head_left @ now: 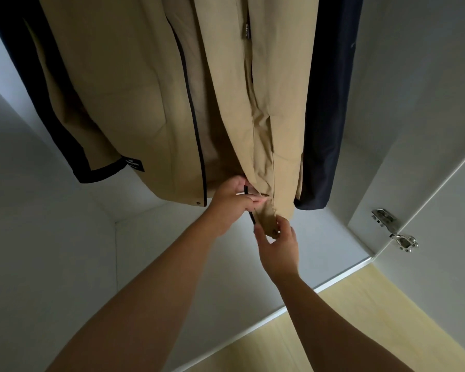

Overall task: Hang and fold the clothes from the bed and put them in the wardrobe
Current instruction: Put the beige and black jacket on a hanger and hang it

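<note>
- The beige jacket point(134, 103) with dark trim is hanging inside the white wardrobe point(51, 237).
- The left hand point(234, 202) is pinching its front edge beside the dark zipper, fingers pressed together.
- The right hand point(278, 245) is pinching the bottom corner just below.
- A metal hinge point(395, 230) is sitting on the door at the right.
</note>
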Action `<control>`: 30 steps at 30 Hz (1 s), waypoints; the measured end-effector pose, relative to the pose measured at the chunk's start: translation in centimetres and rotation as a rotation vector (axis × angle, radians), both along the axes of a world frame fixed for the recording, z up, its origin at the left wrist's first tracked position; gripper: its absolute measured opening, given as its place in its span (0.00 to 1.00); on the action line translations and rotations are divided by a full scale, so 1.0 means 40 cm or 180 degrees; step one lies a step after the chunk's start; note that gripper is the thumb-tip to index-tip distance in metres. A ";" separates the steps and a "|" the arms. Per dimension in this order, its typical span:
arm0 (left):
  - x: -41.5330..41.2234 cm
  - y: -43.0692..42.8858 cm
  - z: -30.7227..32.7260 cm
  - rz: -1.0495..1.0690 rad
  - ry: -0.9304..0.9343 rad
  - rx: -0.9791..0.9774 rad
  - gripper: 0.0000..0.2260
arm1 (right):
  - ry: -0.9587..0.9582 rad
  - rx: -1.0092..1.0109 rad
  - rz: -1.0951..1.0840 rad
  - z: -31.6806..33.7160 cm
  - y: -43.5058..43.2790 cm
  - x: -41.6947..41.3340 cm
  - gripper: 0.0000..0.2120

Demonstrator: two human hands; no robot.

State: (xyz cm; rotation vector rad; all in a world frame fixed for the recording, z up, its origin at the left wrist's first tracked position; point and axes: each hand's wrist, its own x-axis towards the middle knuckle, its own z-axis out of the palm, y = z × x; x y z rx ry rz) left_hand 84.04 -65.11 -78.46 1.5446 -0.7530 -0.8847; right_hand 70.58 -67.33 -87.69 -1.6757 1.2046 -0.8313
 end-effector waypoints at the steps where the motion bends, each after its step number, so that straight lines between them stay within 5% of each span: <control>1: -0.002 0.002 0.004 0.0059 -0.0047 -0.0007 0.14 | -0.0016 0.0130 -0.0092 -0.004 -0.013 0.005 0.11; 7: -0.001 -0.010 0.009 0.0374 -0.0639 -0.0021 0.12 | -0.0993 0.2491 -0.0350 -0.007 -0.064 0.013 0.11; 12: 0.000 -0.040 -0.004 0.0503 -0.1660 0.0441 0.11 | -0.1414 0.3165 -0.0335 -0.015 -0.058 0.014 0.15; 16: 0.010 -0.048 -0.018 0.0743 -0.1672 0.0445 0.16 | -0.1423 0.3152 0.0499 -0.030 -0.045 -0.005 0.17; 20: 0.037 -0.025 -0.020 0.0263 -0.1251 0.0411 0.06 | -0.1376 0.2932 0.0370 -0.057 -0.023 -0.010 0.10; 23: 0.076 0.027 -0.029 0.0146 -0.0762 0.0671 0.13 | -0.1365 0.2920 0.0207 -0.070 -0.016 -0.005 0.08; 27: 0.150 0.097 -0.073 0.1461 0.0928 0.1186 0.05 | -0.1218 0.2878 0.0111 -0.069 -0.015 -0.003 0.11; 30: 0.209 0.117 -0.093 0.2228 0.1428 0.1184 0.09 | -0.1007 0.2728 0.0209 -0.062 -0.021 0.000 0.11</control>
